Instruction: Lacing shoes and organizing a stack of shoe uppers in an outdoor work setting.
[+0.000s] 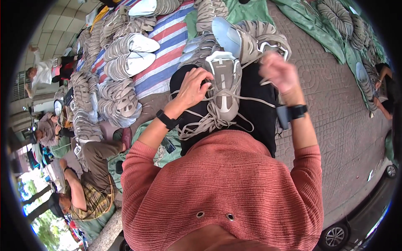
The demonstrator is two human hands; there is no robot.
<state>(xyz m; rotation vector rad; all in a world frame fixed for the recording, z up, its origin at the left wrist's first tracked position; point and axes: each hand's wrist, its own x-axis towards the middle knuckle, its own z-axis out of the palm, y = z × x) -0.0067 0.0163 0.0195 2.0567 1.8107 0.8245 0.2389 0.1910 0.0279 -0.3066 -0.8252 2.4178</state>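
A grey-beige shoe upper with white trim lies on my lap, over black trousers. Beige shoelaces cross it and gather in a loose tangle at its near end. My left hand is curled at the upper's left edge, thumb and fingers closed against it; the exact contact is partly hidden. To the right, my right hand is raised and smeared by motion, its fingers bent. A lace loop hangs beside it, but whether the fingers hold it is unclear. More shoe uppers lie just beyond my knees.
Bundles of uppers rest on a striped sheet at the left and far side. A green tarp carries more at the right, on patterned paving. A seated person is at the left; a car stands lower right.
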